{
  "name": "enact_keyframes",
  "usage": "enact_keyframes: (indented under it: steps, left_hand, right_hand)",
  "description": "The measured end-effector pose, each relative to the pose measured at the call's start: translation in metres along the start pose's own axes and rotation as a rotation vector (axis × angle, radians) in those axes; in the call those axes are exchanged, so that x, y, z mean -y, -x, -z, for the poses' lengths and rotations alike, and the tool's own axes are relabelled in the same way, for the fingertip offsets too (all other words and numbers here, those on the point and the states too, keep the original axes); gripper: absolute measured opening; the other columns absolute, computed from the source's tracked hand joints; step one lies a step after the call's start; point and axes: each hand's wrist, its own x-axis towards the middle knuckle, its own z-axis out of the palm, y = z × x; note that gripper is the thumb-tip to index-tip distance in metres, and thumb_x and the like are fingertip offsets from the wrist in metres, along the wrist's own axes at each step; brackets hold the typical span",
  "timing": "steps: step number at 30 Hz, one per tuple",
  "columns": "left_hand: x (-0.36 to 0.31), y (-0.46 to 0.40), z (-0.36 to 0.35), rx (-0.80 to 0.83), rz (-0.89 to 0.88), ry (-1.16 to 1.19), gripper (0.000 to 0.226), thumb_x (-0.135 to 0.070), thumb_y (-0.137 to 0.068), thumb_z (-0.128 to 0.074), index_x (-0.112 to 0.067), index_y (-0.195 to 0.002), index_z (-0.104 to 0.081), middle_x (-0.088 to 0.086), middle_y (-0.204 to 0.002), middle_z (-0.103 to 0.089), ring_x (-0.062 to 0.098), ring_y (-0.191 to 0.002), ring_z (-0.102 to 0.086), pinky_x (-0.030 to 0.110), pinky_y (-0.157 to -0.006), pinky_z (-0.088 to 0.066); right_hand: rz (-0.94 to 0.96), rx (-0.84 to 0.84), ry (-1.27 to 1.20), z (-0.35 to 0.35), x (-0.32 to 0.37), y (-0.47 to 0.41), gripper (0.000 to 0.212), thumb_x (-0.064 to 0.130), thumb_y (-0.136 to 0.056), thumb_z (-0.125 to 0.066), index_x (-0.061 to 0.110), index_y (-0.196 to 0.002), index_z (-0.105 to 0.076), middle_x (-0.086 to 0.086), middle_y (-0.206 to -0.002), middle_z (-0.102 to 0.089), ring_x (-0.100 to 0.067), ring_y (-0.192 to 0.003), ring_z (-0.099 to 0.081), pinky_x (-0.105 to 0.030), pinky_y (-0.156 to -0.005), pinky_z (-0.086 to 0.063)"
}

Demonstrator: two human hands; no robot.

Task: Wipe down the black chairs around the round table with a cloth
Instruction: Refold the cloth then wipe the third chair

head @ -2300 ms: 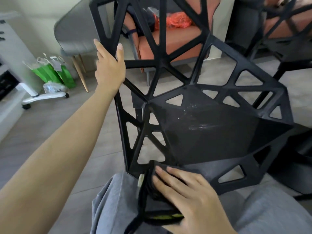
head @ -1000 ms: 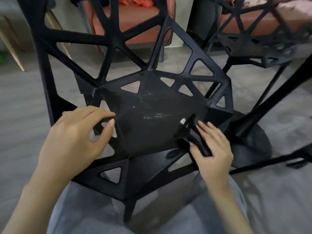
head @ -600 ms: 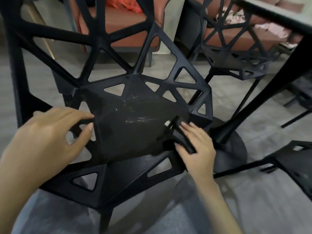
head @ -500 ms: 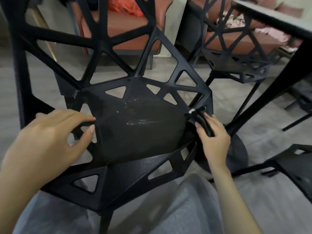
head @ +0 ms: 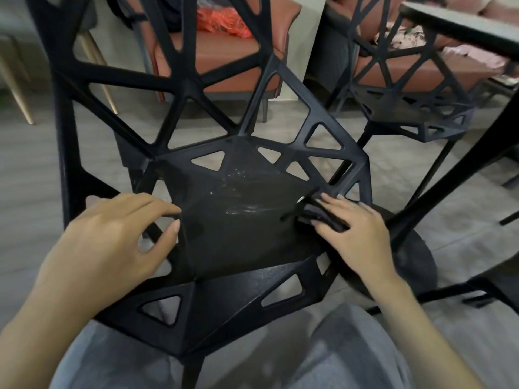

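Your right hand (head: pixel 355 230) slid cloth (head: pixel 318 216) back from seat's right edge toward middle, fingers flat, pressing it down. Left hand (head: pixel 112 237) stays on chair (head: pixel 238 240) at left of frame, fingers curled on frame bar. White smears in middle not wiped yet.

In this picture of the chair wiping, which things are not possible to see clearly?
Head view only:
- Cloth: mostly covered by the right hand; its size and colour stay unclear.
- Left hand: its fingertips curl over the chair edge, so the grip underneath is hidden.
- Table: cut off by the right edge.
- Orange item on the armchair: partly behind the chair back, blurred.
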Motion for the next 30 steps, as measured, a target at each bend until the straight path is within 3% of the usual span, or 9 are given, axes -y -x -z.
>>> enact_keyframes:
  steps: [5,10,12,15,17,20,24,27,30]
  left_hand:
    - [-0.002,0.002,0.005,0.000,0.039,0.033,0.030,-0.038,-0.098,-0.056,-0.019,-0.111,-0.076,-0.006,-0.104,-0.073,0.017,-0.097,-0.068,0.035,-0.080,-0.052]
    - [-0.003,0.000,0.006,-0.025,0.028,-0.010,0.026,-0.032,-0.098,-0.059,-0.016,-0.108,-0.077,-0.003,-0.102,-0.073,0.021,-0.095,-0.069,0.038,-0.084,-0.050]
    - [0.000,-0.003,0.008,-0.010,0.034,-0.015,0.026,-0.032,-0.098,-0.058,-0.017,-0.108,-0.076,-0.004,-0.102,-0.073,0.021,-0.097,-0.068,0.035,-0.086,-0.046]
    - [0.009,-0.011,0.017,0.067,-0.026,-0.064,0.030,-0.037,-0.101,-0.053,-0.018,-0.107,-0.076,-0.006,-0.100,-0.072,0.021,-0.093,-0.068,0.036,-0.086,-0.048]
    - [0.027,-0.023,0.030,0.137,-0.105,-0.163,0.037,-0.044,-0.103,-0.048,-0.020,-0.107,-0.076,-0.006,-0.101,-0.072,0.023,-0.096,-0.069,0.042,-0.089,-0.050]
    - [0.063,-0.042,0.043,0.214,-0.143,-0.222,0.050,-0.055,-0.104,-0.038,-0.022,-0.111,-0.075,-0.007,-0.105,-0.071,0.023,-0.102,-0.068,0.047,-0.098,-0.049]
    - [0.087,-0.043,0.032,0.239,-0.165,-0.154,0.060,-0.054,-0.110,-0.022,-0.031,-0.112,-0.077,-0.014,-0.114,-0.073,0.015,-0.117,-0.065,0.040,-0.102,-0.037]
    - [0.088,-0.041,0.030,0.232,-0.158,-0.154,0.061,-0.056,-0.110,-0.020,-0.034,-0.113,-0.077,-0.016,-0.113,-0.073,0.014,-0.118,-0.064,0.038,-0.102,-0.033]
    - [0.086,-0.043,0.032,0.276,-0.142,-0.200,0.063,-0.060,-0.108,-0.018,-0.037,-0.113,-0.076,-0.018,-0.111,-0.073,0.012,-0.115,-0.063,0.038,-0.103,-0.032]
  right_hand:
    - [-0.214,0.052,0.160,-0.005,0.032,-0.009,0.048,0.051,-0.092,-0.067,0.033,-0.137,-0.065,0.014,-0.147,-0.057,-0.014,-0.141,-0.049,-0.042,-0.111,-0.046]
    - [0.136,0.162,0.143,-0.043,0.159,0.054,0.049,0.054,-0.084,-0.056,0.027,-0.121,-0.073,0.008,-0.131,-0.070,-0.019,-0.119,-0.067,-0.037,-0.094,-0.055]
    - [0.256,0.265,0.082,-0.050,0.185,0.061,0.054,0.055,-0.087,-0.050,0.026,-0.130,-0.068,0.006,-0.137,-0.066,-0.020,-0.125,-0.063,-0.038,-0.099,-0.053]
    - [0.262,0.448,0.079,-0.040,0.155,0.027,0.057,0.059,-0.096,-0.048,0.037,-0.148,-0.051,0.015,-0.157,-0.046,-0.017,-0.148,-0.039,-0.043,-0.119,-0.033]
    - [0.166,0.490,0.251,-0.032,0.109,-0.010,0.062,0.062,-0.099,-0.043,0.039,-0.156,-0.036,0.018,-0.164,-0.032,-0.017,-0.157,-0.019,-0.049,-0.126,-0.014]
    - [-0.019,0.474,0.493,-0.023,0.048,-0.052,0.065,0.064,-0.101,-0.034,0.035,-0.160,-0.029,0.013,-0.168,-0.025,-0.021,-0.158,-0.011,-0.056,-0.126,-0.010]
    - [-0.015,0.408,0.526,-0.031,0.054,-0.050,0.064,0.055,-0.104,-0.036,0.023,-0.158,-0.036,0.001,-0.167,-0.031,-0.023,-0.153,-0.030,-0.045,-0.120,-0.033]
    - [0.105,0.341,0.385,-0.056,0.115,-0.017,0.058,0.050,-0.097,-0.041,0.016,-0.140,-0.059,-0.006,-0.150,-0.055,-0.028,-0.130,-0.060,-0.044,-0.098,-0.054]
    - [0.271,0.350,0.221,-0.085,0.178,0.012,0.065,0.052,-0.093,-0.032,0.017,-0.139,-0.061,-0.004,-0.147,-0.059,-0.025,-0.128,-0.061,-0.042,-0.098,-0.054]
